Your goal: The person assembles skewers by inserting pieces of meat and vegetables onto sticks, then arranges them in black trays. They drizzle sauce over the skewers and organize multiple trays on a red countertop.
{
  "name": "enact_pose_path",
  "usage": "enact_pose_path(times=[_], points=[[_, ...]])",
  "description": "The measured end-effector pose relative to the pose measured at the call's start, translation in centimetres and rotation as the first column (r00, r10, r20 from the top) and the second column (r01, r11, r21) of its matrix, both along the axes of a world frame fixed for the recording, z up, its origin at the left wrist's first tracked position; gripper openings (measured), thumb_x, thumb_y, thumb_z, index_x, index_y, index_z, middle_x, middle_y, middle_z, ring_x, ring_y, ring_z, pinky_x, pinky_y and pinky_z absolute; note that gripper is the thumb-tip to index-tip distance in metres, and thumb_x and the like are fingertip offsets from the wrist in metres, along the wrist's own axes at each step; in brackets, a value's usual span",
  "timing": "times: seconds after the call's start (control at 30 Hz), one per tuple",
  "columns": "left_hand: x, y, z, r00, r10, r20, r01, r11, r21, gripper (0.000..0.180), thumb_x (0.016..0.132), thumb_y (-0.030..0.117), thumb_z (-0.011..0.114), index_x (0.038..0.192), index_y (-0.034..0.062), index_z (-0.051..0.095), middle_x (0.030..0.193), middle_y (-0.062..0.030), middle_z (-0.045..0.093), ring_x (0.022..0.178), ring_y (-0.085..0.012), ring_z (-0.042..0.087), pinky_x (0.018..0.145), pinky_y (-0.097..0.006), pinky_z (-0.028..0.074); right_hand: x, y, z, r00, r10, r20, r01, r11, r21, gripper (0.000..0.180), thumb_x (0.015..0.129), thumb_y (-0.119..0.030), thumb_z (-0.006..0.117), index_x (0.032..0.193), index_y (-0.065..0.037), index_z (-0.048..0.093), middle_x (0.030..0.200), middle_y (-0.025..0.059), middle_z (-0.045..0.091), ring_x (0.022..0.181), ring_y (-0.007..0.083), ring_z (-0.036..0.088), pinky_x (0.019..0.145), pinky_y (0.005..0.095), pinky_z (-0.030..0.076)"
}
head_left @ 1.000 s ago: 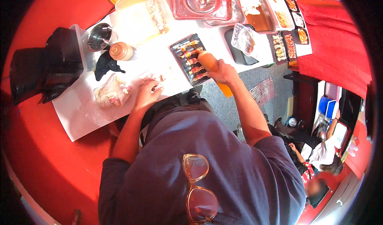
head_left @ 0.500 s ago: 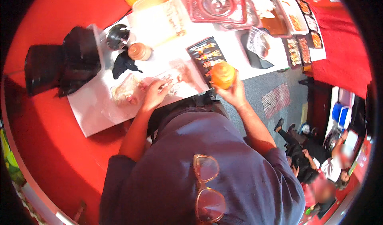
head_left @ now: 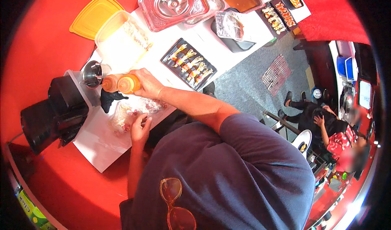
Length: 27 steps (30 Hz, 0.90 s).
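My right hand (head_left: 147,84) reaches left across the white table, its fingers wrapped round a squeeze bottle (head_left: 128,84) of orange-yellow sauce. Right beside it stands a second squeeze bottle (head_left: 110,83) with pinkish-orange sauce. My left hand (head_left: 140,129) is at the near edge, fingers loosely bent and apart, nothing seen in them. Next to it lies a clear plastic bag (head_left: 121,118) with pale and reddish food. A black tray (head_left: 191,65) of several small topped food portions with pale sticks is to the right of my right hand.
A black cloth or glove (head_left: 110,101) and a dark round bowl (head_left: 93,74) sit by the bottles. Black containers (head_left: 61,103) stand at the left. Farther back are a clear tub (head_left: 106,30), a yellow lid (head_left: 94,16) and a clear-lidded tray (head_left: 150,16). Other people (head_left: 342,140) are at right.
My right hand has carried the orange-yellow bottle left, from above the black tray's near end to beside the other bottle. My left hand has moved nearer the bag. The whole view has turned.
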<state>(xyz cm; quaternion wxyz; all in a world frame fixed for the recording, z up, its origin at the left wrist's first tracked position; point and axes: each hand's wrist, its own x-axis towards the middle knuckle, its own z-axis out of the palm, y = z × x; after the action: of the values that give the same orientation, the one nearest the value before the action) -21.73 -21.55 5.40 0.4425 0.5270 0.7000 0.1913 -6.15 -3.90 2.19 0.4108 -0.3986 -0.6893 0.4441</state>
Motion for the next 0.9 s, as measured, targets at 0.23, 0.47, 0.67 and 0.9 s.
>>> enact_pose_path(times=[0.23,0.47,0.67,0.9], points=[[-0.5,0.2,-2.5,0.997,-0.054,0.048,0.052,0.998,0.029,0.035,0.095,0.021,0.073,0.12,-0.0031,0.07,0.103,-0.0147,0.075,0.089,-0.0201,0.071,0.08,-0.034,0.056,3.5,-0.6,2.8,0.995,-0.018,0.096,0.0,0.984,0.178,0.071,0.075,-0.024,0.086,0.136,-0.004,0.057,0.123,0.0203,0.063,0.12,0.0399,0.059,0.103,0.0471,0.047],[4.5,4.3,-2.8,0.972,-0.142,0.188,0.149,0.988,-0.028,0.027,0.097,0.012,0.069,0.12,-0.0031,0.07,0.109,-0.0106,0.074,0.095,-0.0165,0.069,0.087,-0.029,0.054,24.2,-8.1,-6.0,0.539,-0.745,0.394,0.824,0.563,-0.061,0.02,0.101,-0.017,0.058,0.107,0.0,0.067,0.088,0.0209,0.072,0.078,0.0224,0.072,0.074,0.0387,0.058],[8.1,7.2,-1.3,0.946,-0.253,0.205,0.276,0.957,-0.094,0.031,0.096,0.015,0.072,0.121,-0.0032,0.07,0.111,-0.0119,0.074,0.095,-0.0164,0.069,0.085,-0.029,0.055,24.5,-9.4,-9.5,0.632,-0.774,-0.053,0.336,0.335,-0.88,0.017,0.101,-0.018,0.067,0.1,-0.001,0.066,0.087,0.0068,0.07,0.072,0.0175,0.068,0.069,0.0337,0.061],[7.7,7.7,-3.0,0.927,-0.332,0.175,0.327,0.943,0.055,0.032,0.095,0.016,0.073,0.12,-0.0038,0.071,0.107,-0.0157,0.075,0.089,-0.0207,0.072,0.078,-0.031,0.057,24.1,-9.2,-10.2,0.603,-0.788,-0.126,0.337,0.394,-0.855,0.009,0.097,-0.012,0.069,0.099,-0.005,0.063,0.077,0.0013,0.063,0.06,0.0127,0.06,0.056,0.0303,0.054]])
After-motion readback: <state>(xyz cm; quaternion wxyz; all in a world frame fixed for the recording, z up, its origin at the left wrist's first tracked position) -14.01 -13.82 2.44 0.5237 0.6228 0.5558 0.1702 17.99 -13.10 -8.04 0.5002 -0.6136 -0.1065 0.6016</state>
